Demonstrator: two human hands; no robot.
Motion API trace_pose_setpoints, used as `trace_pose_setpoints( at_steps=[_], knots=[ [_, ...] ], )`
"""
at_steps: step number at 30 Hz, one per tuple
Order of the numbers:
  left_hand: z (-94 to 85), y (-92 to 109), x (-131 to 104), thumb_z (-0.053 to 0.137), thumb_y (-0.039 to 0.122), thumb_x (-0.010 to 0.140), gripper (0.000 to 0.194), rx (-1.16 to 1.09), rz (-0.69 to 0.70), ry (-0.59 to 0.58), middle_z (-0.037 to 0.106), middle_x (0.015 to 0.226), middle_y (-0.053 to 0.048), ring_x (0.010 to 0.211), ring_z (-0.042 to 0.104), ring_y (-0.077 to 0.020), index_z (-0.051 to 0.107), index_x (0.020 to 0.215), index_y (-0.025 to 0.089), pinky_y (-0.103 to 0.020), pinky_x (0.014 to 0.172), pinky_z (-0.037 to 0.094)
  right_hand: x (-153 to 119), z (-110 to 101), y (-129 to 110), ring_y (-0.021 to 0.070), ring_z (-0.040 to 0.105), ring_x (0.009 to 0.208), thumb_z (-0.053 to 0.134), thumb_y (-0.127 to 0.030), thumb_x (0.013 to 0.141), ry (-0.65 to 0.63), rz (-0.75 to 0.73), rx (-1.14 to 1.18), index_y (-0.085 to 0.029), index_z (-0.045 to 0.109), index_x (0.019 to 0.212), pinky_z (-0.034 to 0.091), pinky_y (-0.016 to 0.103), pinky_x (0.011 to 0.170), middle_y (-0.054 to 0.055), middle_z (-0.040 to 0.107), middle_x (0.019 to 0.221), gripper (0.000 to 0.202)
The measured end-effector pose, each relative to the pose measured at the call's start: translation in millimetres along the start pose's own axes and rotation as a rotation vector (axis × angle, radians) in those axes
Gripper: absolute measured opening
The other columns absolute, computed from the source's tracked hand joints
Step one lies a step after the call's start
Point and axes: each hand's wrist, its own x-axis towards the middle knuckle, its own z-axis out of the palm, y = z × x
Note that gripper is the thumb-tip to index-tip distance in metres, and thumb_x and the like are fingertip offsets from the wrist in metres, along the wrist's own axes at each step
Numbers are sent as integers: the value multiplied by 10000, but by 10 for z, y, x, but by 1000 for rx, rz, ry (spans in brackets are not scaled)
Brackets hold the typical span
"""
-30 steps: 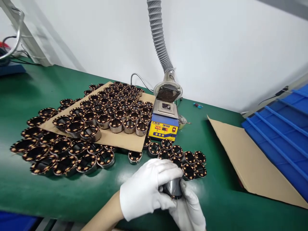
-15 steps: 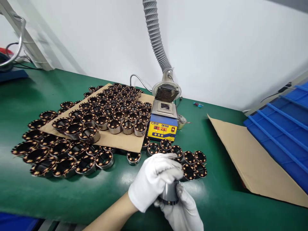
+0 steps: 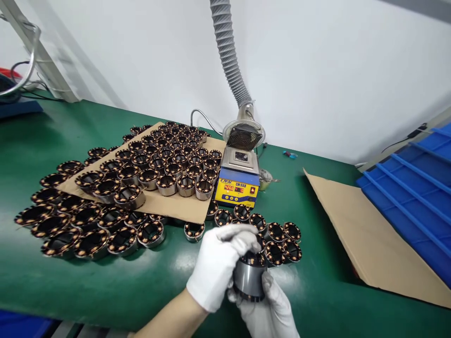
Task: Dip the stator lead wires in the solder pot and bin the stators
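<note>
In a white glove, my right hand [image 3: 269,303] grips a motor stator [image 3: 250,279] from below, its thumb on the right side of the dark, smooth metal ring. The stator is roughly upright, with copper windings showing at its top rim. My left hand [image 3: 221,260], also gloved, is at the upper left of this stator, fingers bent and closed over the rim. The fingertips hide part of the top, so any wire pinched there cannot be made out. Just beyond the hands stand several more stators [image 3: 275,253] on the green table.
Many stators cover a cardboard sheet [image 3: 183,209] and the green table [image 3: 148,286] at left. Behind the hands stands a yellow-and-blue solder pot [image 3: 236,188] beneath a fume hose [image 3: 229,51]. Bent cardboard [image 3: 369,244] and a blue crate [image 3: 412,188] are at right.
My left hand's fingers have lifted and drawn back from the stator's top, exposing its copper rim. The stator appears slightly higher and tipped a little differently in my right hand.
</note>
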Motion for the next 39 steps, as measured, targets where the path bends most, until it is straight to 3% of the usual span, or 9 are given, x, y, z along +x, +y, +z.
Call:
trace_pose_setpoints(
  at_steps=[4, 8, 12, 20, 25, 28, 32, 37, 39],
  knots=[
    [-196, -16, 35, 735, 333, 680, 273, -36, 164, 102, 755, 791, -12, 776, 694, -166, 711, 913, 194, -248, 786, 544, -62, 76, -151, 224, 674, 836, 776, -525, 665, -73, 135, 61, -203, 718, 992, 510, 305, 690, 91, 726, 961, 462],
    [-425, -144, -68, 811, 106, 496, 844, 483, 211, -357, 576, 1345, -54, 1220, 534, -279, 555, 1281, 279, -400, 1052, 424, -25, -67, -195, 250, 663, 963, 708, -630, 680, -66, 153, 35, -233, 735, 944, 501, 397, 859, 73, 735, 1016, 477],
    [-399, -94, -92, 851, 72, 420, 853, 640, 285, -489, 597, 1306, -56, 1213, 532, -266, 610, 1217, 258, -386, 1078, 398, -17, -211, -189, 220, 677, 921, 722, -596, 688, -44, 215, 38, -256, 729, 957, 528, 320, 727, 38, 735, 1045, 434],
    [-33, 55, -97, 694, 144, 641, 83, 159, 50, -168, 719, 703, 51, 639, 641, -97, 725, 637, 221, -144, 603, 507, -50, 48, -174, 239, 699, 735, 740, -581, 669, -141, 283, 70, -185, 733, 873, 521, 363, 699, 65, 751, 813, 445],
    [-40, 78, 7, 736, 261, 628, 108, -259, 89, 106, 686, 545, 36, 522, 625, -92, 729, 715, 197, -157, 566, 515, -63, 148, -186, 199, 693, 717, 757, -550, 658, -215, 310, 106, -169, 723, 935, 506, 284, 659, 64, 729, 822, 472],
    [-43, 150, -41, 776, 224, 539, 292, -191, -54, -42, 755, 767, -4, 595, 669, -119, 736, 827, 195, -175, 555, 538, -70, 120, -187, 206, 690, 719, 760, -560, 656, -170, 320, 53, -172, 723, 917, 497, 274, 609, 77, 726, 848, 468],
    [5, 196, -169, 648, 183, 600, 128, 147, -197, -165, 735, 747, 23, 320, 440, -46, 733, 695, 200, -168, 262, 306, -47, 104, -135, 203, 679, 708, 846, -445, 594, 0, 43, -56, -246, 699, 822, 526, 319, 626, 17, 729, 815, 336],
    [-127, 138, -39, 690, 169, 625, 110, -39, 92, 84, 737, 709, 15, 669, 657, -119, 733, 722, 200, -177, 651, 525, -12, 57, 36, 229, 678, 841, 925, -295, 469, 305, -426, -431, -315, 633, 1083, 541, 328, 720, 27, 711, 1026, 681],
    [-173, 80, 13, 785, 167, 562, 350, -203, 120, 12, 760, 909, -1, 889, 687, -157, 725, 902, 226, -209, 803, 530, 12, -28, 128, 244, 657, 960, 916, -150, 453, 418, -629, -564, -327, 628, 1103, 521, 328, 830, 19, 690, 1106, 732]
  ],
)
